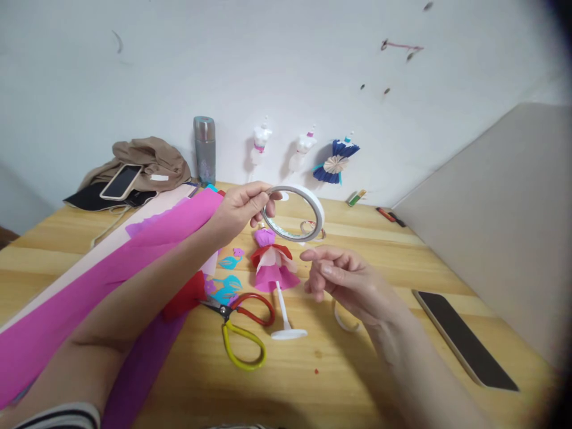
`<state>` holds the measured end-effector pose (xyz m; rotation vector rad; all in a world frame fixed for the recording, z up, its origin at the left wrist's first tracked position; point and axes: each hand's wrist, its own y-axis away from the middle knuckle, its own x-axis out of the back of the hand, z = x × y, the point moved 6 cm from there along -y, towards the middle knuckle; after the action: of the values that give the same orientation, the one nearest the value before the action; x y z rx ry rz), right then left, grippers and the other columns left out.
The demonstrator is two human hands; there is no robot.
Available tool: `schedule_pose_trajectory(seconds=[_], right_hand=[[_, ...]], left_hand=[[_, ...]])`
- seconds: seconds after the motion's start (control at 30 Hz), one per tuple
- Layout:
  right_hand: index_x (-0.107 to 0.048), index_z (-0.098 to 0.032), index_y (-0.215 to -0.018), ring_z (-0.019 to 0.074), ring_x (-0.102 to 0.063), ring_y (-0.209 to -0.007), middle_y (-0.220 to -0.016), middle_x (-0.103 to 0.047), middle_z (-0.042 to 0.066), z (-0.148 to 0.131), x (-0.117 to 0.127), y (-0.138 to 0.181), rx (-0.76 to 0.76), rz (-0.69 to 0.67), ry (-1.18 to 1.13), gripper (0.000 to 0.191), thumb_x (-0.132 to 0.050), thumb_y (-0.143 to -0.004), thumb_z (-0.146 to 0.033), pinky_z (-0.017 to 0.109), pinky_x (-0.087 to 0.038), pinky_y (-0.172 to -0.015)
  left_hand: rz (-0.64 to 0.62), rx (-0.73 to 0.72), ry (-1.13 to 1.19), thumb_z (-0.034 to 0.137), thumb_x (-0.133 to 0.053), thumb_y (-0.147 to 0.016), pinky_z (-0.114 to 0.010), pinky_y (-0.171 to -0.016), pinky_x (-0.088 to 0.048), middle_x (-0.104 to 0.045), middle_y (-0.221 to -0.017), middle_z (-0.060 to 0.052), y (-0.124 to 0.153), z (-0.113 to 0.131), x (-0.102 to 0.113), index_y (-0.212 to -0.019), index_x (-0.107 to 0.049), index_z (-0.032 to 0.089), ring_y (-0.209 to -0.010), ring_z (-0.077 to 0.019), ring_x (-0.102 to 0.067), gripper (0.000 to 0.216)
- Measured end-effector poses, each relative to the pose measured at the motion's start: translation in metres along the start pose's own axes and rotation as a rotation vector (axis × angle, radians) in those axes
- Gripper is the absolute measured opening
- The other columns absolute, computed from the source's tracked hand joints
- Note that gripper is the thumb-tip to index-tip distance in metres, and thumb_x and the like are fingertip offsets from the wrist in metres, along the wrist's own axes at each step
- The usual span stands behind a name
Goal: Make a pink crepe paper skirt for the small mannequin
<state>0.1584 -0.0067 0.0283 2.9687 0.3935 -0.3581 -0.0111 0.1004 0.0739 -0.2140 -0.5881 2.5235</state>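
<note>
Risks nudging the scissors [226, 311] with a low sweep of the loosely curled, seemingly empty right hand [346, 277], crumpling the paper skirt [276, 268], or dropping the tape roll [320, 215], pinched at one edge by the left hand [245, 205] above the surface [192, 369]

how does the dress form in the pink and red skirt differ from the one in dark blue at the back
Colour: the pink-skirted form wears a lilac top over red, pale and bright pink layers; the blue-clad form wears dark blue.
Detail: the blue-clad form has a round, cream pleated fan; none shows on the pink-skirted form.
Place: the pink-skirted form is beside the scissors, the blue-clad form by the wall.
Both are small dressed figures.
</note>
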Motion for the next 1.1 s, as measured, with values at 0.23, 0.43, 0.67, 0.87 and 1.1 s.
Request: schedule_pose_trajectory(seconds=[0.23, 0.43, 0.67, 0.87, 1.1], right_hand=[[-0.075, -0.018, -0.101, 0.0132, -0.064, -0.05, -0.054, -0.069, 0.0, -0.003, -0.002, 0.004, 0.005, 0.063, 0.139, 0.042, -0.086, -0.071, -0.045, 0.026, -0.052, -0.055], [-0.068, -0.02, -0.093, 0.0116, -0.059, -0.042, -0.059, -0.071, -0.001, -0.01, 0.0, 0.011, 0.097, 0.148, 0.216, 0.032, -0.082, -0.077, -0.044, 0.024, -0.047, -0.045], [-0.061, -0.021, -0.08, 0.0096, -0.06, -0.045, -0.063, -0.071, -0.001, -0.021, -0.011, 0.015, 0.189, 0.139, 0.174, 0.025, -0.079, -0.082, -0.039, 0.019, -0.042, -0.04], [-0.061, -0.021, -0.078, 0.0104, -0.059, -0.045, -0.064, -0.072, 0.0, -0.028, -0.023, 0.009, 0.192, 0.124, 0.14, 0.029, -0.081, -0.078, -0.042, 0.021, -0.043, -0.041], [-0.062, -0.021, -0.075, 0.0092, -0.056, -0.042, -0.066, -0.074, 0.001, -0.033, -0.027, 0.004, 0.178, 0.113, 0.117, 0.03, -0.083, -0.075, -0.043, 0.023, -0.044, -0.042]], left_hand=[[-0.041, -0.091, -0.03, 0.056, -0.064, -0.087, -0.02, -0.049, -0.041, -0.063, -0.071, -0.002, -0.004, 0.0, 0.009, -0.096, -0.072, 0.015, -0.054, -0.0071, -0.049, 0.042], [-0.027, -0.107, -0.139, 0.054, -0.061, -0.089, -0.02, -0.051, -0.041, -0.063, -0.07, -0.002, -0.005, 0.001, 0.014, -0.096, -0.072, 0.016, -0.053, -0.008, -0.048, 0.041], [-0.062, -0.103, -0.201, 0.049, -0.057, -0.091, -0.021, -0.05, -0.038, -0.061, -0.068, -0.001, -0.004, -0.001, 0.008, -0.097, -0.073, 0.017, -0.053, -0.0086, -0.045, 0.036], [-0.069, -0.125, -0.246, 0.043, -0.057, -0.091, -0.021, -0.052, -0.037, -0.059, -0.066, -0.001, -0.002, -0.003, 0.003, -0.095, -0.073, 0.017, -0.055, -0.0092, -0.045, 0.031], [-0.059, -0.067, -0.184, 0.04, -0.057, -0.092, -0.021, -0.052, -0.036, -0.058, -0.065, 0.001, -0.003, -0.01, 0.004, -0.093, -0.074, 0.017, -0.053, -0.0083, -0.043, 0.028]])
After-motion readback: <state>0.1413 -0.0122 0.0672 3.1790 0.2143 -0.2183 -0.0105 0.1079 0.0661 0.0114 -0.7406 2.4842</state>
